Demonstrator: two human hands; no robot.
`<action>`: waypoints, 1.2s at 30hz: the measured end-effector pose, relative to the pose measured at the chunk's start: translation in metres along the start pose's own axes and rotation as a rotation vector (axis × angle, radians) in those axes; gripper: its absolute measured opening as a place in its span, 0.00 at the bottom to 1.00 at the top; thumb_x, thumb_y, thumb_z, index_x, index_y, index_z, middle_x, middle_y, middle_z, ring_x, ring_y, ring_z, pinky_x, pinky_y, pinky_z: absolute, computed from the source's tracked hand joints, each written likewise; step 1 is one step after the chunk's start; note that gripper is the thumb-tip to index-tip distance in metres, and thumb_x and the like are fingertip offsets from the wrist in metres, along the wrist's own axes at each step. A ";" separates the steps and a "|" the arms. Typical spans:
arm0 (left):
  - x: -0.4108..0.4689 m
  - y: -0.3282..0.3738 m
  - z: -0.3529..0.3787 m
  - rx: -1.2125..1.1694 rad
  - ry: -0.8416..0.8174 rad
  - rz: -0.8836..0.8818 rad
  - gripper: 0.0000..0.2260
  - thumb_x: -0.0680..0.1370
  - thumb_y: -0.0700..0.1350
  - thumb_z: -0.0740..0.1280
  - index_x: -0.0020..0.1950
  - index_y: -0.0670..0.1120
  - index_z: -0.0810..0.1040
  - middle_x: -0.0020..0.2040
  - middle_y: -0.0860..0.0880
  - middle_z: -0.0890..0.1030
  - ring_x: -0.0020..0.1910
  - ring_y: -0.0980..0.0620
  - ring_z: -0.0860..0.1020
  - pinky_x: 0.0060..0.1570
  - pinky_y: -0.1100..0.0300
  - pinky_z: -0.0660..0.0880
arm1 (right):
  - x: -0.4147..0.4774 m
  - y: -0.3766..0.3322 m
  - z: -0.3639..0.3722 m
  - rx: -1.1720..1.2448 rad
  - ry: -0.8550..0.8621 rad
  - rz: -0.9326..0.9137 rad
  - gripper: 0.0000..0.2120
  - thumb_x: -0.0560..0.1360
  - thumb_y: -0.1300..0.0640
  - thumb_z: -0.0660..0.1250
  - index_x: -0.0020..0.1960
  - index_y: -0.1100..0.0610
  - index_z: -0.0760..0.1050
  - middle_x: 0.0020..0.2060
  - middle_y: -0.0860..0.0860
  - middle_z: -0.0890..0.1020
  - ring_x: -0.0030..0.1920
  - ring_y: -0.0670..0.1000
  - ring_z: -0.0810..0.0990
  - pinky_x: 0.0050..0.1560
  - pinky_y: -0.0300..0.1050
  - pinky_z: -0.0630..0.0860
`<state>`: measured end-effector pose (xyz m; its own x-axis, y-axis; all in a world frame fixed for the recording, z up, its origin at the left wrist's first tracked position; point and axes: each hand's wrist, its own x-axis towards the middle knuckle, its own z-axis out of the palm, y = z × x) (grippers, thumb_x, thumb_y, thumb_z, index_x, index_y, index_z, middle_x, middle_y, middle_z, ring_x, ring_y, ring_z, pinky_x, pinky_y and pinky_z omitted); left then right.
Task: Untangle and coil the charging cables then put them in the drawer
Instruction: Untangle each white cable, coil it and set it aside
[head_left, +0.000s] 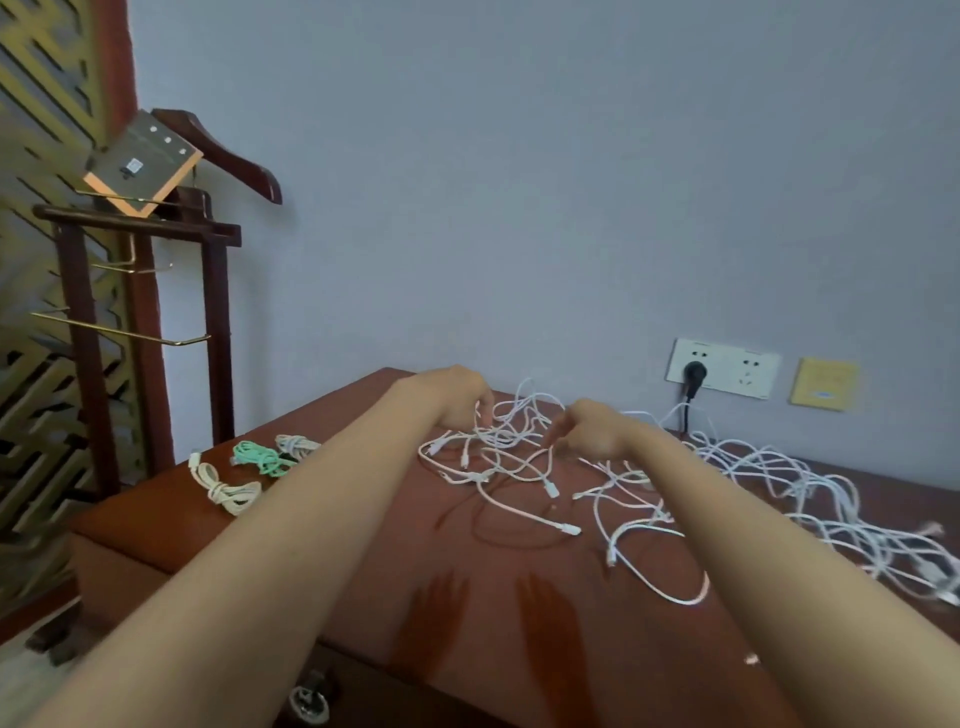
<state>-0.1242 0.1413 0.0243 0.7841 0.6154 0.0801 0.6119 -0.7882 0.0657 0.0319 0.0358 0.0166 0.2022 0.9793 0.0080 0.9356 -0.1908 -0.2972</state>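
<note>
A tangle of white charging cables (509, 441) lies on the far middle of a reddish-brown padded bench (363, 545). My left hand (462, 397) reaches into its left side, fingers curled down onto the white strands. My right hand (589, 428) is at the tangle's right side, fingers bent and pinching a strand. A second, larger heap of white cables (810, 499) spreads to the right. At the bench's left end lie three coiled cables: a cream one (226, 486), a green one (260, 457) and a beige one (296, 444). No drawer is in view.
A dark wooden valet stand (140, 270) with brass rails and a hanger stands left of the bench. A wall socket (722, 366) with a black plug sits behind the cables, beside a yellow plate (823, 384). The grey wall runs close behind the bench.
</note>
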 end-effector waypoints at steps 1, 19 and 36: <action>0.002 0.013 -0.001 -0.009 -0.011 0.025 0.17 0.74 0.34 0.60 0.56 0.49 0.80 0.55 0.47 0.79 0.55 0.47 0.77 0.50 0.59 0.72 | -0.009 0.009 -0.006 -0.014 -0.002 0.025 0.12 0.75 0.64 0.64 0.56 0.59 0.80 0.42 0.51 0.78 0.44 0.47 0.74 0.31 0.31 0.68; 0.020 0.186 0.040 -0.044 -0.277 0.369 0.10 0.74 0.38 0.66 0.54 0.45 0.81 0.39 0.50 0.77 0.39 0.52 0.74 0.30 0.70 0.68 | -0.117 0.118 -0.011 -0.072 -0.518 0.534 0.15 0.74 0.42 0.65 0.41 0.54 0.75 0.32 0.49 0.79 0.30 0.46 0.75 0.31 0.36 0.64; 0.043 0.198 0.090 -0.334 -0.309 0.152 0.09 0.77 0.40 0.61 0.56 0.44 0.74 0.41 0.46 0.78 0.29 0.54 0.72 0.29 0.64 0.69 | -0.138 0.171 -0.008 0.700 0.288 0.518 0.18 0.74 0.71 0.48 0.33 0.61 0.72 0.28 0.54 0.77 0.20 0.46 0.73 0.23 0.34 0.69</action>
<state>0.0403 0.0115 -0.0489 0.8874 0.4233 -0.1825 0.4605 -0.7944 0.3960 0.1658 -0.1326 -0.0280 0.6995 0.7104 -0.0775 0.3378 -0.4243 -0.8402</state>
